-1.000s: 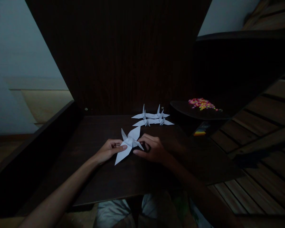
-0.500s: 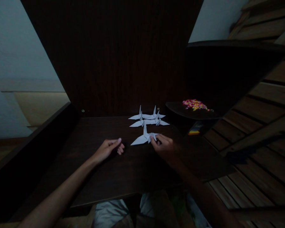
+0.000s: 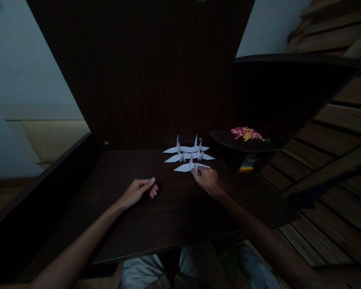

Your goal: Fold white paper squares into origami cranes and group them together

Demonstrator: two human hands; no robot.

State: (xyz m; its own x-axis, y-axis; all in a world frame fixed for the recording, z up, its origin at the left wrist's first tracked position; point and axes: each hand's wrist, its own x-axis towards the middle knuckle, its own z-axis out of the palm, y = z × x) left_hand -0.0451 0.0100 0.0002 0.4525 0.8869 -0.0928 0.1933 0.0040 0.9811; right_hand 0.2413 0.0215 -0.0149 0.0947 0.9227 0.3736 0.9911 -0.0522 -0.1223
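On the dark table (image 3: 168, 216), the right hand (image 3: 207, 180) pinches a paper crane (image 3: 190, 167).

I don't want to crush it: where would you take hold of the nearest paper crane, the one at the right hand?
Pinch the paper crane at its folded body under the wings, coming from the near side as the right hand does; its thin wings spread flat sideways and would likely bend.

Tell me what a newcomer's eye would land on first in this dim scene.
The white paper cranes stand out most, clustered at the far middle of the dark wooden table. The right hand pinches the nearest crane just in front of that cluster, while the left hand rests loosely curled on the table, holding nothing. To the right, a bright heap of multicoloured bits glows on a dark round surface.
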